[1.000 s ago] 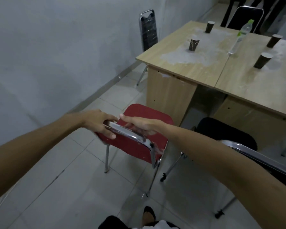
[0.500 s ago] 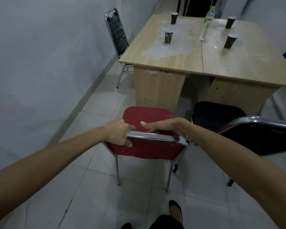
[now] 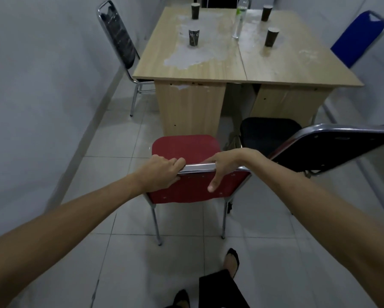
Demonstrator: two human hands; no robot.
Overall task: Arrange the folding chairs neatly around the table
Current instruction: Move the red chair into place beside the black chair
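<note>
- The left hand point(image 3: 162, 172) is closed around the shiny top bar point(image 3: 197, 168) of the red chair point(image 3: 186, 150), fingers over the far side and thumb at the back.
- The right hand point(image 3: 222, 165) rests on the same bar, fingers over the front and thumb hanging loose down the red back. It is a light hold, not a tight squeeze.
- The red chair stands on the floor point(image 3: 120, 134) at the near end of the table point(image 3: 208, 70). It faces the table, and its seat is close to the table's wooden side but not tucked under.
- A black chair point(image 3: 268, 132) stands just beside it on the right. Its back leans out over the floor near the right arm.
- Another black chair point(image 3: 117, 38) is by the wall on the left side of the table. A blue chair point(image 3: 357, 38) is on the right side.
- Four cups point(image 3: 193, 37) and a bottle point(image 3: 240, 18) stand on the table.
- The step now looks like setting the red chair in its place at this end of the table.
- Next, I think the chair needs a small push forward, kept straight, so it sits square to the table edge.
- Both hands should push the same amount, or the chair will turn.
- The chair should stop before it bumps the wooden side.
- After that the black chair next to it probably needs to be lined up too, so the two sit side by side.
</note>
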